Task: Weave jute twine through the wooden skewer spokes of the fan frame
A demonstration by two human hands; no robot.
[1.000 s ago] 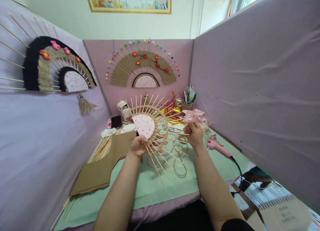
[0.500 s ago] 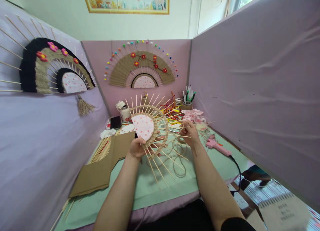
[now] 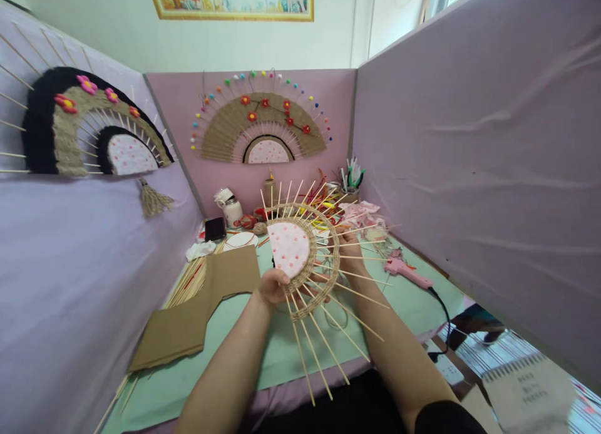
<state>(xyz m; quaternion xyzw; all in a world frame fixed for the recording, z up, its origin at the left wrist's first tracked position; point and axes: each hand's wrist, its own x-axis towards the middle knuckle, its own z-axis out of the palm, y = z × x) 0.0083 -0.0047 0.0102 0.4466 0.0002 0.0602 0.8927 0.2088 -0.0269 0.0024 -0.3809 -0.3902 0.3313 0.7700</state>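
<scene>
A half-round fan frame of thin wooden sticks, with a pink-dotted white centre (image 3: 289,248) and two bands of woven twine, is tilted in front of me. My left hand (image 3: 273,286) grips its lower left edge, thumb on the front and fingers behind the sticks. Behind the sticks on the right, my right hand (image 3: 349,251) is closed near the outer woven band (image 3: 335,258). The sticks partly cover its fingers, so what they pinch cannot be made out. Loose twine (image 3: 339,322) loops on the table below the frame.
Cut brown cardboard (image 3: 171,337) and a bundle of sticks lie left. A pink glue gun (image 3: 407,271) with a black cord rests right. At the back stand a white bottle (image 3: 231,210) and a tool pot (image 3: 350,195). Finished fans hang on the back panel (image 3: 265,127) and left panel.
The fan frame has moved right and slightly down, nearer to me, with my left hand. My right hand, out by the stick tips before, is now behind the sticks beside the outer band.
</scene>
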